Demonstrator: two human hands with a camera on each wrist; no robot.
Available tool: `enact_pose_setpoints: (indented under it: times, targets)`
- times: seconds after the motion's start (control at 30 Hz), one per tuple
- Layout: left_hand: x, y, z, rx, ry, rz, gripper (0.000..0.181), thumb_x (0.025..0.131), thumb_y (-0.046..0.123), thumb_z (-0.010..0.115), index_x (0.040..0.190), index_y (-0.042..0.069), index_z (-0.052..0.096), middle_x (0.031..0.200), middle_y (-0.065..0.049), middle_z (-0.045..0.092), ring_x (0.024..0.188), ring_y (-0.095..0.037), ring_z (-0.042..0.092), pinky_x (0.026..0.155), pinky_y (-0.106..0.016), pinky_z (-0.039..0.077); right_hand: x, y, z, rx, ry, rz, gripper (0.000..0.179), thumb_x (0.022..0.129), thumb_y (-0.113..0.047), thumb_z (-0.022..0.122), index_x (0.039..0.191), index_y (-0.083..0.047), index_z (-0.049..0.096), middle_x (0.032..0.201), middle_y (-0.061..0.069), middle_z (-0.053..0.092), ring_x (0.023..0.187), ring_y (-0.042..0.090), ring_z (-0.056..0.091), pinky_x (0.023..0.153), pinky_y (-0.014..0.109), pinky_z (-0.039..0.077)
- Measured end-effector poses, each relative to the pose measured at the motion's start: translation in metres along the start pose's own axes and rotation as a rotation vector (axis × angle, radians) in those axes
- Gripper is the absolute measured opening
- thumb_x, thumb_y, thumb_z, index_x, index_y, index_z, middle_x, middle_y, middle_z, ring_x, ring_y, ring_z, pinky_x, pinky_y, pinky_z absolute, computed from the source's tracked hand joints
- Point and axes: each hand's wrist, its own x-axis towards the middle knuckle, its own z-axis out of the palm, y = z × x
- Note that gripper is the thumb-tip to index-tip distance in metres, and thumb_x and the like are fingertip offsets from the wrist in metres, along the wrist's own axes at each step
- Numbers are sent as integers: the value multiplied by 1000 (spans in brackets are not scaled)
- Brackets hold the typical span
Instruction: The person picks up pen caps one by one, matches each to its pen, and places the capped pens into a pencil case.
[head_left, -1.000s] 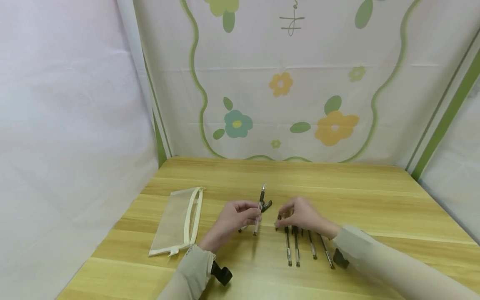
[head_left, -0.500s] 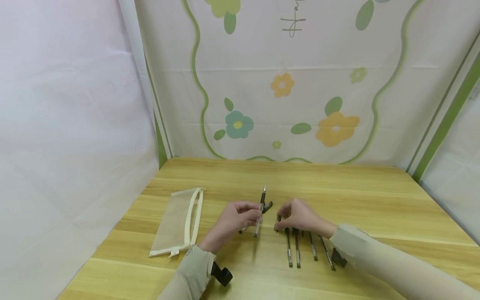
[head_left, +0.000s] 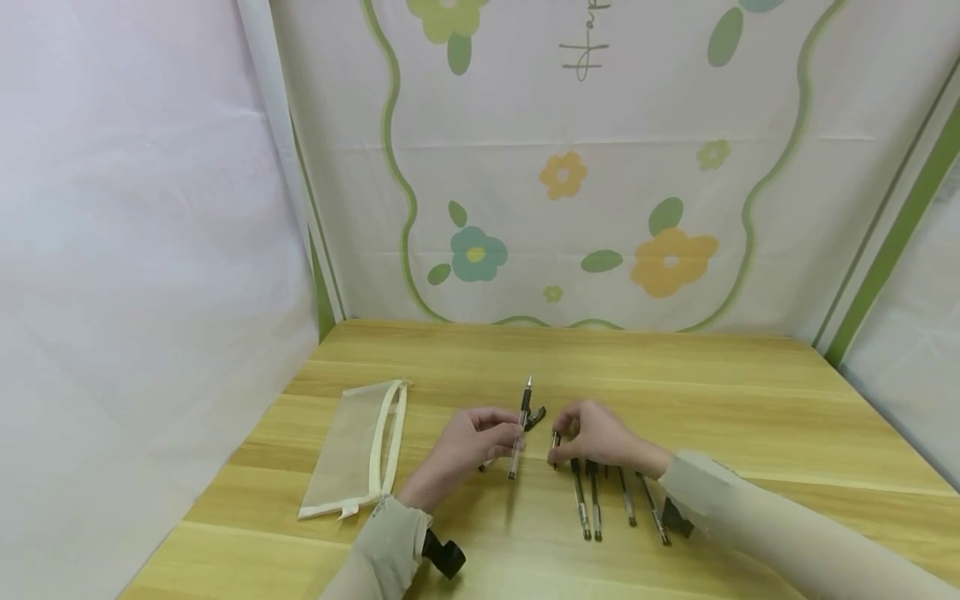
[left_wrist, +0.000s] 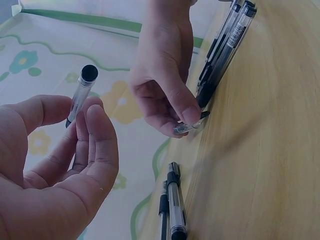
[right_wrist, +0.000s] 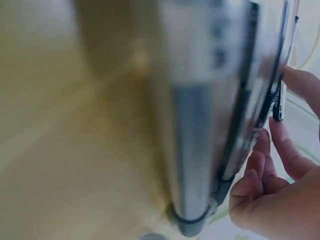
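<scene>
My left hand (head_left: 468, 442) pinches an uncapped gel pen (head_left: 527, 402) between thumb and fingers, its metal tip pointing up. In the left wrist view the black end of this pen (left_wrist: 89, 73) faces the camera. My right hand (head_left: 596, 433) pinches a small clear pen cap with a black clip (head_left: 555, 450) near the tabletop, beside a row of pens (head_left: 581, 508). The right wrist view shows the cap (right_wrist: 278, 104) between thumb and finger. Behind my left hand lie two pens (left_wrist: 176, 205), partly hidden in the head view.
A see-through zip pouch with cream trim (head_left: 345, 450) lies at the left on the wooden table (head_left: 675, 367). Several pens lie side by side under and in front of my right wrist. A white cloth with printed flowers (head_left: 562, 175) hangs behind the table.
The head view has tilted up slightly. Both hands stay nearly in place, and the cap in my right fingers shows a little more. A pen at the row's left end has shifted slightly.
</scene>
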Motion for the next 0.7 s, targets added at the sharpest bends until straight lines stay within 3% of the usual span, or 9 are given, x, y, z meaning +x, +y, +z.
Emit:
enact_pose_setpoints:
  times: [0.33,0.7]
  targets:
    - [-1,0,0,32,1,8,21,93,14,70,110,1,70,102,-17,69,91,-30,68,85,-39,56,3,-6,1,75,-16,24,34,72,-15,89,94,-4,67,83,2,67,76,19,63,70,36,55]
    - [-1,1,0,15,4,6,28,93,12,69,114,-6,67,103,-18,69,90,-28,68,86,-40,55,4,-6,3,190,25,51,24,80,-9,81,98,0,68,88,6,68,80,20,63,73,36,55]
